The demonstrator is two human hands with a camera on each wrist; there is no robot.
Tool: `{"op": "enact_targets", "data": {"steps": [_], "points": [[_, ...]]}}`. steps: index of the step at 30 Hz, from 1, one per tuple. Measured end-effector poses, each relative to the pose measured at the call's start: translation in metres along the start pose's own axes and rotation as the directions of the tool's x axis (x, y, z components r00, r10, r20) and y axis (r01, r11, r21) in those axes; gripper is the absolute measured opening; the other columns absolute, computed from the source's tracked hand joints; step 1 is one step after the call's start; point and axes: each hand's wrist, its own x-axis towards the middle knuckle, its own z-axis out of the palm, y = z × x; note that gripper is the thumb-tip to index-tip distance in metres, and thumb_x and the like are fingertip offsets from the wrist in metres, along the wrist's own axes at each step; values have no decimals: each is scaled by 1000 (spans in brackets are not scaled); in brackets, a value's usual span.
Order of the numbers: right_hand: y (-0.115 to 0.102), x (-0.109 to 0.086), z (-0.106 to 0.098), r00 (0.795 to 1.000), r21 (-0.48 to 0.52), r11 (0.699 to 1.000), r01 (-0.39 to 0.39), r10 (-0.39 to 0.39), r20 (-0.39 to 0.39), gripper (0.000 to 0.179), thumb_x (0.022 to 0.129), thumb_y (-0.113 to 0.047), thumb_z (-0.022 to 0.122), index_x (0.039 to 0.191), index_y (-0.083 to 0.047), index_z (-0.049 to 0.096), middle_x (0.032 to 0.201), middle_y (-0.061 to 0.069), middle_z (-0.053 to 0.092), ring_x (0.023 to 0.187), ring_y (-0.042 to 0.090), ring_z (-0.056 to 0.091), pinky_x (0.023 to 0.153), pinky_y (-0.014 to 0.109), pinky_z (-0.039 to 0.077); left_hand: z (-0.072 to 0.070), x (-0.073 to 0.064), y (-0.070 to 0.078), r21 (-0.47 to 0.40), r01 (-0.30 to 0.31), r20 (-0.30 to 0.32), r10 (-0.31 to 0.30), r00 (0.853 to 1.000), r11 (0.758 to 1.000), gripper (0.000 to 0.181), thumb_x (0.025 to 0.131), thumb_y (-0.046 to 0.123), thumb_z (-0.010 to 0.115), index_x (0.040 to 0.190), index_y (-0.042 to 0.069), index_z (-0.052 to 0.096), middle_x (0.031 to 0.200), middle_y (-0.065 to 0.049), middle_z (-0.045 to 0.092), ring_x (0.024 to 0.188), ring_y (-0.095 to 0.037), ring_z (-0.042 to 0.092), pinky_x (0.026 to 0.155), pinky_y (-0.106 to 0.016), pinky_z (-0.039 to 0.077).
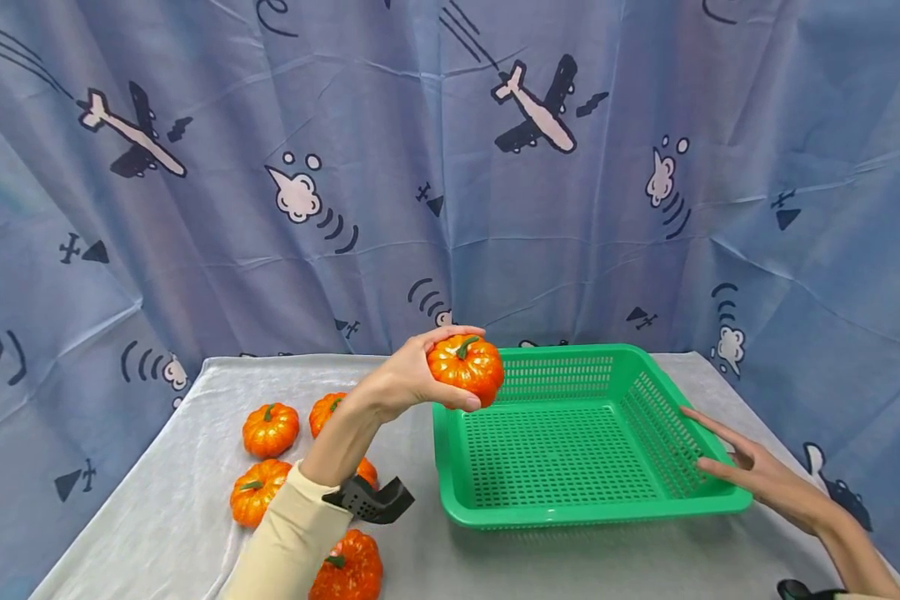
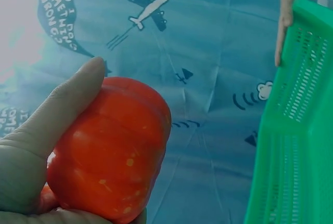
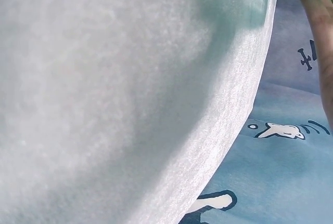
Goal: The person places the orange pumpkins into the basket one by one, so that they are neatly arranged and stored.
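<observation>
A shiny orange mini pumpkin [image 1: 467, 367] with a green stem is in my left hand [image 1: 412, 371], which grips it from its left side, thumb below and fingers over the top. Hand and pumpkin are raised at the back left corner of a green plastic basket [image 1: 570, 517]. In the left wrist view, the thumb lies along the red-orange pumpkin [image 2: 114, 151]. My right hand [image 1: 765, 479] holds the basket's right rim, its thumb over the edge and a long finger along the outside. Its other fingers are mostly hidden.
Several orange pumpkins lie left of the basket, among them one pumpkin [image 1: 270, 430] at the back and a darker pumpkin [image 1: 348, 568] at the front; my left forearm partly covers some. A white cloth [image 1: 195, 500] covers the table. Behind hangs a blue curtain [image 1: 390, 167] with airplanes.
</observation>
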Motion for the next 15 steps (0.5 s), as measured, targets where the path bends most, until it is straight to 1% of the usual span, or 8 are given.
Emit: {"op": "enact_targets", "data": {"steps": [1, 2, 5, 7, 10, 12, 15], "points": [[0, 0, 0, 1000, 8, 1000, -1, 1, 1, 60, 97, -19, 39, 144, -31, 4, 145, -14, -1, 125, 53, -7, 81, 67, 30, 2, 3, 0, -4, -2, 5, 2, 1000, 1000, 68, 64, -1, 76, 124, 15, 50, 115, -11, 52, 98, -27, 52, 75, -37, 51], [0, -1, 0, 1000, 16, 1000, 0, 0, 1, 60, 97, -19, 39, 144, -31, 4, 147, -10, -3, 125, 54, -6, 82, 66, 32, 3, 6, 0, -6, -2, 8, 2, 1000, 1000, 67, 64, -2, 76, 124, 15, 50, 114, -11, 52, 98, -26, 52, 75, -37, 51], [-1, -2, 0, 1000, 37, 999, 6, -6, 3, 61, 97, -18, 39, 145, -29, 3, 149, 6, -8, 124, 55, -3, 82, 62, 36, 8, 16, 1, -16, -4, 18, 4, 1000, 1000, 67, 64, -3, 75, 124, 15, 49, 114, -11, 52, 97, -25, 52, 72, -37, 52], [-1, -2, 0, 1000, 47, 999, 14, -14, 5, 61, 97, -17, 39, 145, -28, 3, 148, 13, -10, 124, 56, -3, 82, 62, 36, 12, 22, 3, -27, -8, 27, 9, 1000, 1000, 68, 64, -4, 75, 124, 14, 49, 114, -12, 52, 96, -25, 53, 72, -36, 52], [-1, -2, 0, 1000, 43, 999, 16, -16, 6, 61, 97, -16, 39, 145, -29, 3, 149, 10, -11, 124, 55, -7, 81, 65, 33, 17, 32, 5, -45, -6, 34, 8, 999, 999, 69, 64, -5, 75, 124, 15, 49, 112, -12, 52, 94, -25, 53, 70, -37, 52], [-1, -1, 0, 1000, 45, 999, 16, -17, 10, 61, 97, -16, 39, 145, -29, 4, 149, 9, -12, 123, 55, -9, 81, 67, 32, 21, 39, 6, -55, -3, 38, 5, 999, 998, 68, 64, -6, 74, 124, 15, 49, 113, -11, 53, 95, -24, 53, 72, -36, 52], [-1, -1, 1, 1000, 41, 999, 19, -19, 10, 61, 96, -16, 39, 145, -28, 4, 148, 11, -12, 123, 56, -10, 80, 67, 32, 29, 50, 6, -62, 3, 39, -1, 999, 998, 67, 65, -5, 74, 124, 15, 49, 113, -9, 53, 96, -23, 53, 72, -36, 52]]}}
